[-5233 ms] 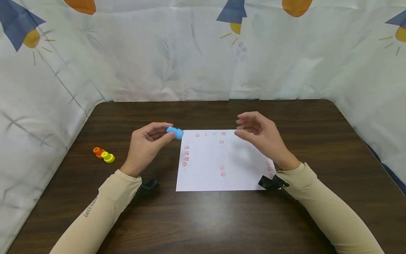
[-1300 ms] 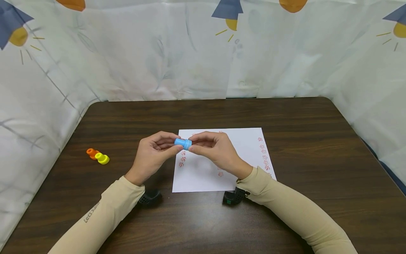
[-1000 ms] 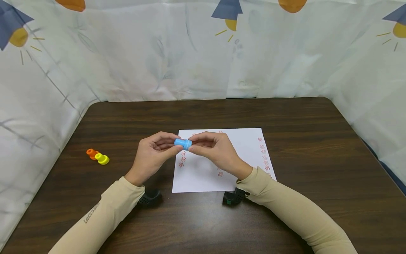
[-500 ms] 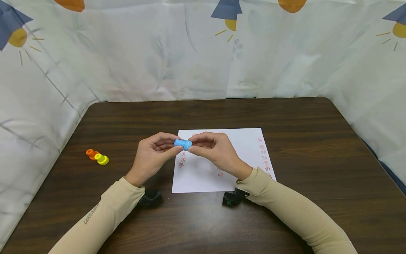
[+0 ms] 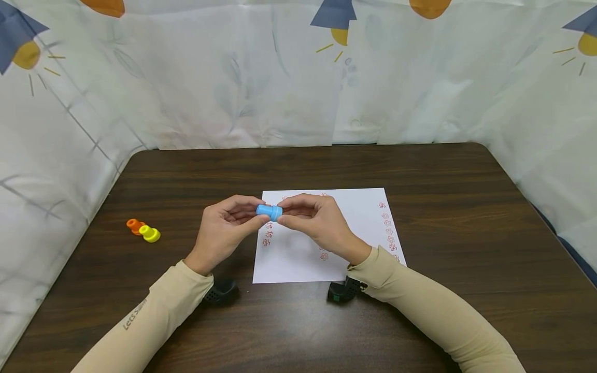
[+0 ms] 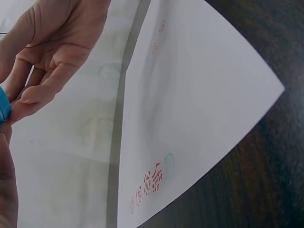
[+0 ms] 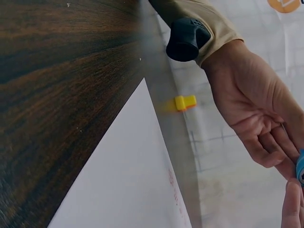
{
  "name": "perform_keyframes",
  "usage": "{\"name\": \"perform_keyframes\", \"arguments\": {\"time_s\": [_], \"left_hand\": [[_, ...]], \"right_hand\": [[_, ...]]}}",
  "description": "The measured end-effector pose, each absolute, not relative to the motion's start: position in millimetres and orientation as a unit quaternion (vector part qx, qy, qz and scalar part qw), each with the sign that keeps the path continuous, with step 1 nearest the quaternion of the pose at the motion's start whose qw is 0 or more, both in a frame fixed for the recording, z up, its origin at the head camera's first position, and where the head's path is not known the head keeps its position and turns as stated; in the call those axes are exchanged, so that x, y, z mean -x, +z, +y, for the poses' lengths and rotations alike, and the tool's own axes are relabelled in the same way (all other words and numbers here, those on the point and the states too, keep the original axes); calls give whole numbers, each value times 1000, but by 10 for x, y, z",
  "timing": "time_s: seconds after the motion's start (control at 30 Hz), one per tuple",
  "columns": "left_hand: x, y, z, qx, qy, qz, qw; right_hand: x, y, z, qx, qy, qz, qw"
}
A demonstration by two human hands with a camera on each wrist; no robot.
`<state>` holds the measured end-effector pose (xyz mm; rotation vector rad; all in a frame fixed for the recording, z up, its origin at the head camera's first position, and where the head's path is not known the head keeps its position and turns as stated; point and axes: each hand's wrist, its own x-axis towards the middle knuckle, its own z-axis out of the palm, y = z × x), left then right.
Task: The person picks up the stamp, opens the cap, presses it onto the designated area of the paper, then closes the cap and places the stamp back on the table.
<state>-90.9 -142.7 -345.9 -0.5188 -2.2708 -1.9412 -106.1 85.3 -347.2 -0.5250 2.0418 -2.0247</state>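
Observation:
A small blue stamp [image 5: 269, 211] is held sideways between both hands, above the left part of a white paper sheet [image 5: 289, 269]. My left hand [image 5: 216, 230] pinches its narrower left end between thumb and fingers. On the wider right end, my right hand [image 5: 324, 228] has a thumb-and-finger pinch. Red flower and character prints [image 5: 389, 231] run along the paper's edges and middle; the hands hide some. In the left wrist view, a faint blue print [image 6: 169, 165] shows beside the red characters [image 6: 147, 183]. The right wrist view catches the stamp's end [image 7: 300, 167] at its edge.
An orange stamp [image 5: 134, 225] and a yellow stamp [image 5: 150, 234] lie together at the left of the dark wooden table [image 5: 298, 331]. A patterned white curtain [image 5: 210, 77] surrounds the far side and both sides. Each wrist wears a black camera [image 5: 344, 290].
Since the oldest frame, my right hand has come left and down to grip the stamp's right end, while the left hand shifted slightly right. Over the last second, hardly anything has moved.

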Motion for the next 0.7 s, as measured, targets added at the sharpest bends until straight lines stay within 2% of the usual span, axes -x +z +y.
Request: {"name": "perform_keyframes", "arguments": {"time_s": [0.7], "left_hand": [[879, -3439, -1408, 193, -636, -744, 72]], "right_hand": [[1054, -3474, 848, 190, -696, 686, 95]]}}
